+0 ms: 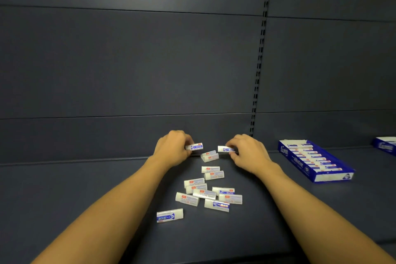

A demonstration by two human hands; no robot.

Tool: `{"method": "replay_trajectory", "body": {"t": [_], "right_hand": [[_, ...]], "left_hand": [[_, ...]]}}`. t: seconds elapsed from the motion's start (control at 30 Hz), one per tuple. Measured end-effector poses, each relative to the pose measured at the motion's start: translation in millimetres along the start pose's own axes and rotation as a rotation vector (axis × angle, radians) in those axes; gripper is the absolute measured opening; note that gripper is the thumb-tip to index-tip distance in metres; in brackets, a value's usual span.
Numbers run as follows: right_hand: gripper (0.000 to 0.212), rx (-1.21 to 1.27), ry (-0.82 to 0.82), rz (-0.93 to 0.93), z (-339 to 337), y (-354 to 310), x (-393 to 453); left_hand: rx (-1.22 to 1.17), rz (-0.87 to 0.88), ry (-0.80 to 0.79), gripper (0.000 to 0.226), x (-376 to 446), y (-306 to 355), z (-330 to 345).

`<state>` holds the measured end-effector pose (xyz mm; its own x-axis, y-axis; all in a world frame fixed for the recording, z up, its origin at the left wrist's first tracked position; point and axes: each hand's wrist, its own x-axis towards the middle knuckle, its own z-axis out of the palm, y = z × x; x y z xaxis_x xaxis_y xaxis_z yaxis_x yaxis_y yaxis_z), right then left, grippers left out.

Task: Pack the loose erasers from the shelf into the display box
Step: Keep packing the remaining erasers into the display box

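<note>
Two erasers are held, one (194, 146) pinched in the left grip (173, 149), another (225, 149) in the right grip (249, 152).

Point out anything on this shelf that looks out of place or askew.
The loose erasers lie scattered at mixed angles on the shelf rather than in the display box, which sits skewed to the shelf edge. One eraser lies apart, nearest the camera. The left hand and right hand each pinch one.
</note>
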<state>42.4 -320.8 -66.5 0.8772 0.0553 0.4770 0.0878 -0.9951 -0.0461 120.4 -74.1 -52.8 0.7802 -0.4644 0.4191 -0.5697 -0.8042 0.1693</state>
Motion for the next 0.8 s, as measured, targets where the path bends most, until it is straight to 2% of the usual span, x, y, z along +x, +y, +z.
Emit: {"method": "replay_trajectory", "body": {"t": [0.23,0.5,0.67,0.8], "right_hand": [[0.024,-0.189,-0.073,0.176,-52,31,-32],[0.024,-0.287,-0.098,0.343,-96,62,-91],[0.032,-0.318,-0.104,0.367,-127,80,-126],[0.028,-0.319,-0.101,0.357,-150,100,-152]], "left_hand": [[0.031,0.142,-0.015,0.022,27,48,-15],[0.023,0.212,-0.059,0.023,14,111,-5],[0.026,0.221,-0.066,0.019,3,152,-6],[0.039,0.221,-0.092,0.018,-8,188,-8]]}}
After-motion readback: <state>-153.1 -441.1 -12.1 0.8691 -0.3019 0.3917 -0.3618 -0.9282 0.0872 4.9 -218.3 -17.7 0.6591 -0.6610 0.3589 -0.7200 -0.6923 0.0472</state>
